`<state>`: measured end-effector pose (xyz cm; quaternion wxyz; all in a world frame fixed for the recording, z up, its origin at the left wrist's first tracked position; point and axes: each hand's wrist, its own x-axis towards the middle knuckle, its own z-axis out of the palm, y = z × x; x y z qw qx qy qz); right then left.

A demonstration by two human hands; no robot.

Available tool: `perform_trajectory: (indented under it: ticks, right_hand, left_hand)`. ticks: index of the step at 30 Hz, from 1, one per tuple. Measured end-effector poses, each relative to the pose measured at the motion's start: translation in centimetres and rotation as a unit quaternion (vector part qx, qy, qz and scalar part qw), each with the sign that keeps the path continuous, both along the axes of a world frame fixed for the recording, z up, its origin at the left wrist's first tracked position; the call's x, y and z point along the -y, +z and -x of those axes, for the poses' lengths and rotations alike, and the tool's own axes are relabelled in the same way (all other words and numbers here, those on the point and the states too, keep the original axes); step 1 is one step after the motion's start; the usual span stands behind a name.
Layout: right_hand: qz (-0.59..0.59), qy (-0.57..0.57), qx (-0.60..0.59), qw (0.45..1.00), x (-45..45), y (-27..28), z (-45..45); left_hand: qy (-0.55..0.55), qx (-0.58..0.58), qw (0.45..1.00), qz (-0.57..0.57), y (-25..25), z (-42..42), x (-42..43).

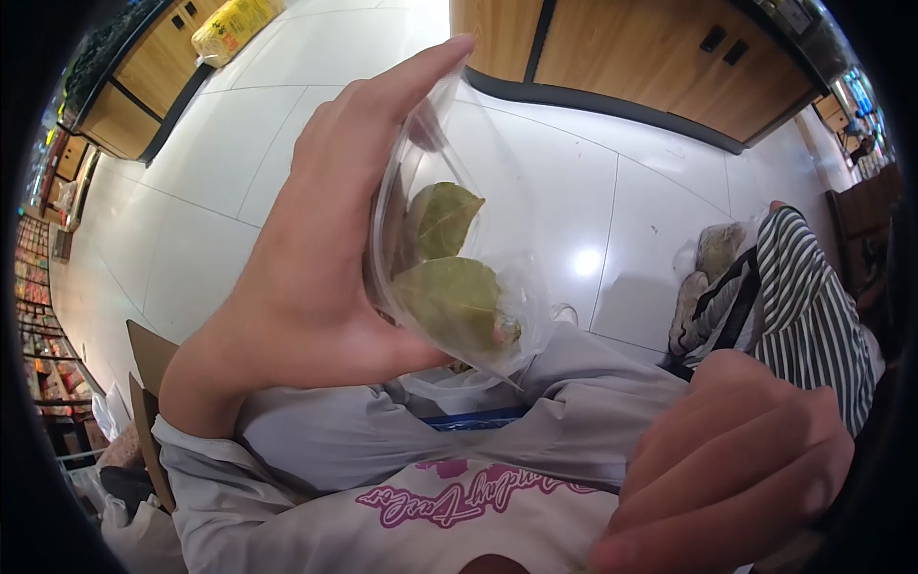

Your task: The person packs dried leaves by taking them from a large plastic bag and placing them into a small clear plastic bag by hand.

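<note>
A clear plastic bag (516, 210) hangs in front of me, its mouth spread by my left hand (306, 230), whose thumb and fingers grip its edge. Inside the bag lie dry green leaves (449, 297), one above the other, with a few bits near the bottom. My right hand (736, 459) is at the lower right, apart from the bag, with its fingers curled in; whether it holds anything is hidden. Below the bag are my grey trousers (612, 383) and my printed shirt (478, 507).
Wooden cabinets (631, 57) stand ahead on white floor tiles (191, 249). A yellow package (229, 29) is at the upper left. To the right is a person in a striped garment (813, 297). A cardboard box (153, 354) and packed shelves (38, 325) are left.
</note>
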<state>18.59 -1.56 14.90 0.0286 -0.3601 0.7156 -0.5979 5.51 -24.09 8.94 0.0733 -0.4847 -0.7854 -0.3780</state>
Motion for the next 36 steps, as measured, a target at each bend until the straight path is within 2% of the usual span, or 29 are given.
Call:
perform_trajectory:
  ticks: [3, 7, 15, 16, 18, 21, 23, 27, 29, 34, 36]
  right_hand:
    - [0.026, -0.002, 0.106, 0.994, 0.3, 0.4, -0.5]
    - [-0.046, -0.098, 0.042, 0.993, 1.4, 0.7, -1.5]
    - [-0.098, -0.086, -0.097, 0.987, 0.8, 0.8, -0.3]
    - [-0.143, -0.07, -0.008, 0.987, 0.8, 2.4, -0.4]
    - [-0.188, -0.053, 0.081, 0.977, 1.0, 3.0, -0.1]
    - [-0.149, -0.171, -0.003, 0.974, 1.2, -0.3, 0.9]
    - [-0.12, -0.245, -0.062, 0.96, 1.3, -2.7, 1.6]
    - [-0.131, -0.337, -0.007, 0.932, 1.4, -4.1, 3.7]
    - [-0.097, -0.36, 0.077, 0.925, 1.7, -4.6, 4.3]
    - [-0.066, -0.36, 0.11, 0.924, 1.8, -4.7, 4.3]
    - [-0.092, -0.394, 0.069, 0.912, 1.6, -4.9, 4.4]
  left_hand:
    - [-0.006, 0.001, 1.0, 0.0, -0.2, 0.3, -0.3]
    - [0.005, -0.018, 1.0, 0.02, -0.4, 0.6, -0.4]
    - [0.012, -0.042, 0.999, 0.024, -0.7, 0.9, -0.1]
    - [0.011, -0.041, 0.999, 0.024, -0.6, 0.8, -0.2]
    - [0.01, -0.041, 0.999, 0.023, -0.7, 0.8, -0.4]
    - [0.007, -0.022, 1.0, -0.013, -1.1, 1.0, -0.6]
    - [0.045, -0.087, 0.993, 0.061, -0.7, 1.0, -0.5]
    - [0.058, -0.113, 0.99, 0.069, -1.4, 1.7, -0.6]
    - [0.067, -0.11, 0.988, 0.08, -1.5, 1.8, -0.6]
    - [0.057, -0.096, 0.989, 0.096, -1.9, 2.0, -0.4]
    - [0.056, -0.097, 0.989, 0.096, -1.9, 2.1, -0.3]
